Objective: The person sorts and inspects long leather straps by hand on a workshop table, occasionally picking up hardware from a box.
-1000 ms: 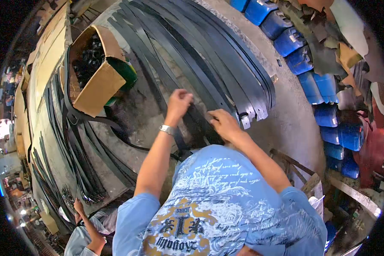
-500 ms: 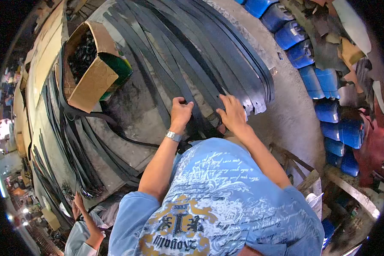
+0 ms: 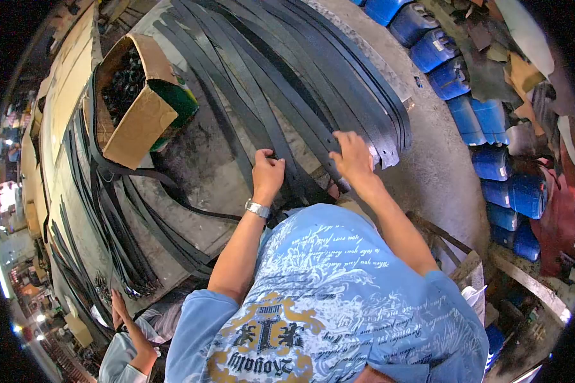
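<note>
Left hand [image 3: 268,173]: yours, fingers curled in and thumb close to the index finger, at the near part of a dark strap [image 3: 271,131]; whether it pinches the strap, you cannot tell from this view. Metal-banded watch [image 3: 257,208] on that wrist.

Right hand [image 3: 354,156]: yours, fingers bent and loosely spread, palm down, over the near ends of the long straps [image 3: 313,83]; contact unclear. The two hands are apart, in front of your blue printed shirt [image 3: 338,300].

Long straps: dark, flat, many, overlapping, running from the far side of the counter [image 3: 204,163] toward you, some with pale near ends just beside your right hand.

Cardboard box [image 3: 140,127]: open, on the left part of the counter, holding small black pieces [image 3: 122,89]; something green [image 3: 184,105] beside its flap.

Narrow strips [image 3: 134,223]: dark, bunched, left and near.

Co-worker's hand [image 3: 119,307]: near left, by the strip ends, its grip unclear.

Blue containers [image 3: 450,80]: in a row, right, beyond the floor [image 3: 434,159].
</note>
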Demonstrator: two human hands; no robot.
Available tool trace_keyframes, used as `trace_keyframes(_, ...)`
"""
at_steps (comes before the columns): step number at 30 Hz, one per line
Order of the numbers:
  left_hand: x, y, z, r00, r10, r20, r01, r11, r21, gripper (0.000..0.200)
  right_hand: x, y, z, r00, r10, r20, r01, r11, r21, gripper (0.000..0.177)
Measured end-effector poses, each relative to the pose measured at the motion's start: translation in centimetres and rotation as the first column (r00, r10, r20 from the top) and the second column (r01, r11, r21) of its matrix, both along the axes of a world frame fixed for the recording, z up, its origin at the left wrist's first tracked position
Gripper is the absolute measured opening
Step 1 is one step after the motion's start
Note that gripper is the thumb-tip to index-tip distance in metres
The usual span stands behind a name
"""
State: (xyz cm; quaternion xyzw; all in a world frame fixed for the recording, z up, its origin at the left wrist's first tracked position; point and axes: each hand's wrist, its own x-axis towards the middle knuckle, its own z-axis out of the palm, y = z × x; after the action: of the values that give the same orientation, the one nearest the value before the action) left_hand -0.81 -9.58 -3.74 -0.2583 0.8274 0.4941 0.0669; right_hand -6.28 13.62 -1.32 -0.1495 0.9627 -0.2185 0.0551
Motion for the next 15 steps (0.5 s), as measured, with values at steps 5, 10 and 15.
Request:
trace_keyframes(5,-0.3,2.2,0.9,0.954,-0.148,-0.26,0.126,0.987,-0.1,0.041,3.2,-1.3,-1.0,0.983,0.108,0.148,-0.113,0.993,0.031,0.056)
trace_keyframes(10,-0.8,3.6,1.6,0.822,-0.53,-0.209,0.347,0.756,-0.555,0.047,4.3,-2.9,0.6,0.892,0.239,0.384,-0.248,0.968,-0.027,0.055)
trace_keyframes(15,0.5,2.3,1.9,0.827,-0.56,-0.044,0.39,0.628,-0.674,0.043,3.2,-0.2,-0.3,0.981,0.159,0.115,-0.151,0.986,-0.076,0.06)
